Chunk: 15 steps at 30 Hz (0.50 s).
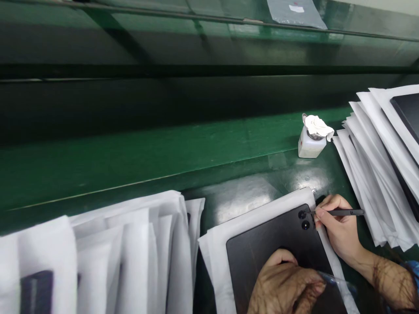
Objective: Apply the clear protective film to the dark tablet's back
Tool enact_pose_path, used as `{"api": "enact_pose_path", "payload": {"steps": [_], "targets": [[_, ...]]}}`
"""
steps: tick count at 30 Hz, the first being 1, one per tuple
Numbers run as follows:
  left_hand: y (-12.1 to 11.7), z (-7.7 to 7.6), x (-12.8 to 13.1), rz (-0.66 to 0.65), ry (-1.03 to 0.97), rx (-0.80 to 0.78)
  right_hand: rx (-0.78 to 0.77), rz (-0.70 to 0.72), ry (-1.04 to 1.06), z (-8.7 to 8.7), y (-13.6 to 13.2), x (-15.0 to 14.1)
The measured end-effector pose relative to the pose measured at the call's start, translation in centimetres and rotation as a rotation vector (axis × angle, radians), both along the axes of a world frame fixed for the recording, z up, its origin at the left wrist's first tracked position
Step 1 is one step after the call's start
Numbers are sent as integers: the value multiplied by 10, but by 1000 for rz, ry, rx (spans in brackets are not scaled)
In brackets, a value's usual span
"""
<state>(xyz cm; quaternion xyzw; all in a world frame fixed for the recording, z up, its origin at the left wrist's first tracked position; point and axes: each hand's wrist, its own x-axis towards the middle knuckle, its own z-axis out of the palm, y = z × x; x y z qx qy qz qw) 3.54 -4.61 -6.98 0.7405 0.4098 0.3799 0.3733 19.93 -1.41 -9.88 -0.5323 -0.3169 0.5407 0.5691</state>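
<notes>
A dark tablet (262,248) lies back-up on a white foam sheet (216,248) at the bottom of the head view, with two round camera lenses (303,219) near its top right corner. My right hand (338,229) pinches a thin black stylus-like tool (340,213), whose tip touches the upper lens. My left hand (284,285) rests on the tablet's lower part with fingers curled over a clear film (334,281).
A white dispenser bottle (310,144) with a crumpled wipe on top stands on the green bench. Stacked tablets in white foam sleeves fan out at right (376,170) and at bottom left (124,253). A grey bag (296,13) lies on the far conveyor.
</notes>
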Motion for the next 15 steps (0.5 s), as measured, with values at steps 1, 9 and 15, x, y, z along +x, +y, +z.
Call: {"api": "enact_pose_path", "payload": {"steps": [1,9,15], "targets": [[2,1,0,15,16,1,3,1,0,0,0,0],[14,3,-3,89,100,-4,2,-5,-6,0,0,2],[15,5,-9,143,104,-49,27,-7,10,2,1,0]]}}
